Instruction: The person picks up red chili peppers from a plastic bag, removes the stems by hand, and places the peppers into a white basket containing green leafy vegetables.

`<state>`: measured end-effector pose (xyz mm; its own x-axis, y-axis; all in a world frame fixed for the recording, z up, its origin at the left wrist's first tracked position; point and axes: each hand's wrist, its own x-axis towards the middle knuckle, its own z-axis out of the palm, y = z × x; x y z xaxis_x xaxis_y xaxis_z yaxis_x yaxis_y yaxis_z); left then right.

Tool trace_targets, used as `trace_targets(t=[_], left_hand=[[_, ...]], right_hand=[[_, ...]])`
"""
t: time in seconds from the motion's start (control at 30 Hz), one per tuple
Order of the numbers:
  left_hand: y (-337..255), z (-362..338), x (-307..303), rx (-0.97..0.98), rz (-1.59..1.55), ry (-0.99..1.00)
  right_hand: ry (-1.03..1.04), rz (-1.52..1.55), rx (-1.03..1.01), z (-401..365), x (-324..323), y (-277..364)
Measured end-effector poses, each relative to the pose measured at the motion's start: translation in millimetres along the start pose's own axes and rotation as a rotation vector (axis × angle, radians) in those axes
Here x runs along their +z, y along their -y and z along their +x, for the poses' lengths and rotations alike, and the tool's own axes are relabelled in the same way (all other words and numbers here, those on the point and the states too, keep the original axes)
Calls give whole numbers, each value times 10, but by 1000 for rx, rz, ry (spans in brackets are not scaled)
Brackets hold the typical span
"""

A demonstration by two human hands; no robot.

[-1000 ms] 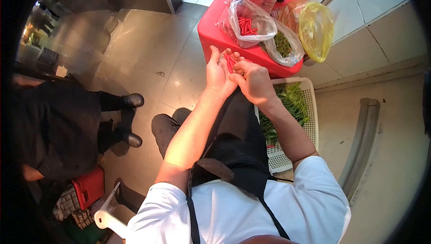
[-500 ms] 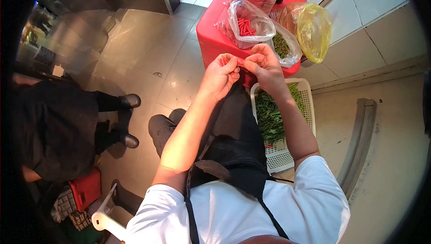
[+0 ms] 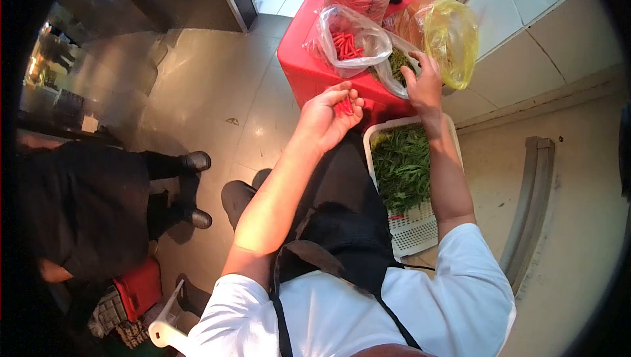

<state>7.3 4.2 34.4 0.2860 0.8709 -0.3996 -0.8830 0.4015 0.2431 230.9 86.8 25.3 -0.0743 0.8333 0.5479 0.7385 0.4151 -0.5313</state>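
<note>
We cup red peppers (image 3: pixel 345 106) in curled left hand (image 3: pixel 330 120), near red box (image 3: pixel 297 54). Our right hand (image 3: pixel 424 85) released, thumb and fingers apart, over rim of stem bag (image 3: pixel 392 85). Pepper bag (image 3: pixel 372 61) beside it, on box. Greens basket (image 3: pixel 411 237) below, partly under our right forearm.

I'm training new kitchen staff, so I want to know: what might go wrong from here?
The left hand is only partly closed around some red peppers, so one might slip out. The right hand is right by the open bag of greenery and might snag it. The open bag of red peppers is close beside it, so contents could mix.
</note>
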Motion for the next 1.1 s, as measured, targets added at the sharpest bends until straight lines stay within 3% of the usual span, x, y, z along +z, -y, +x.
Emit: trace_targets(t=[0.07, 0.17, 0.23, 0.43, 0.47, 0.57, 0.6, 0.7, 0.73, 0.83, 0.9, 0.97, 1.1], left_hand=[[20, 227, 145, -34, -19, -11], [-169, 842, 448, 86, -128, -107], [-361, 1130, 647, 147, 101, -193], [-554, 1222, 808, 150, 369, -141], [-633, 1341, 586, 213, 283, 100], [-526, 1074, 631, 1168, 1032, -330], [-516, 1023, 644, 1265, 1228, -602], [-612, 1429, 331, 951, 1405, -951], [-906, 1819, -135, 756, 1147, -684], [-1168, 1528, 56, 633, 780, -359], [-1258, 1337, 283, 654, 657, -337], [-1474, 1625, 11, 598, 616, -272], [-1354, 1371, 233, 565, 664, -279]], right_hand=[[-46, 70, 67, -43, -37, 8], [-35, 83, 154, -141, -27, -16], [-54, 85, 189, -181, -84, -3], [-51, 210, 389, -96, -186, -68], [-33, 277, 420, -36, -161, -51], [10, 301, 435, 213, 104, -86], [29, 282, 428, 296, 224, -81], [230, 161, 194, 596, 481, 105], [232, 183, 218, 669, 594, 145], [175, 301, 278, 891, 789, 219], [80, 446, 321, 1004, 700, 295], [72, 361, 318, 978, 753, 264], [58, 288, 330, 913, 840, 171]])
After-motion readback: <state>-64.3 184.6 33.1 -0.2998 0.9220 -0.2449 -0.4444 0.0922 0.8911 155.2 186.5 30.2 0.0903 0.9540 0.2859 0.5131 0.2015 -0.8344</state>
